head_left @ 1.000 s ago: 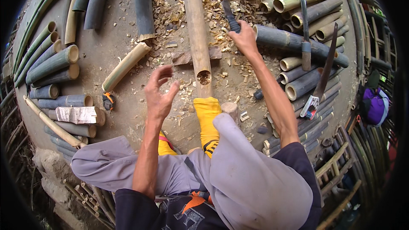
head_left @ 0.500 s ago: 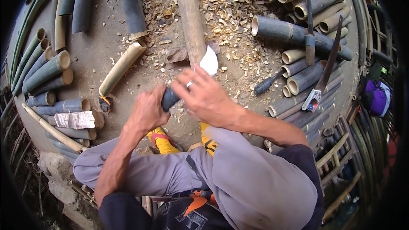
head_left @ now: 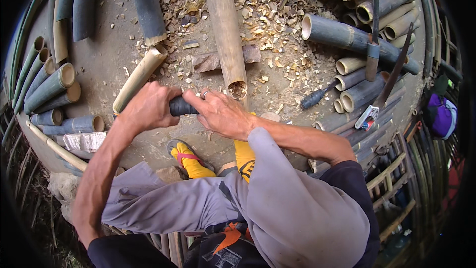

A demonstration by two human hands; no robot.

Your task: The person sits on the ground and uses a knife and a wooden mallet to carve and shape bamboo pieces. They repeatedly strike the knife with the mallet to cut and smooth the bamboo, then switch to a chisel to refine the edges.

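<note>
My left hand (head_left: 151, 104) is closed round one end of the black wrapped handle of a knife (head_left: 182, 107). My right hand (head_left: 223, 114), wearing a ring, grips its other end. The blade does not show in this view; it seems hidden by the right hand. Just beyond my right hand lies a pale scraped bamboo pole (head_left: 223, 25), its open end toward me and shavings inside. That end rests across a reddish stone block (head_left: 210, 62). A shorter pale bamboo piece (head_left: 141, 75) lies beyond my left hand.
Wood shavings (head_left: 277, 30) cover the far ground. Cut bamboo tubes lie stacked at left (head_left: 54, 87) and right (head_left: 364, 92). On the right pile are a saw (head_left: 386, 82) and a long-bladed tool (head_left: 373, 44); a black-handled tool (head_left: 315, 99) lies beside it. My yellow-socked foot (head_left: 191, 161) is below.
Both hands have drawn back toward me and left, off the bamboo pole, with the knife turned level. Its white blade was in sight over the pole before. The pole's open end now shows.
</note>
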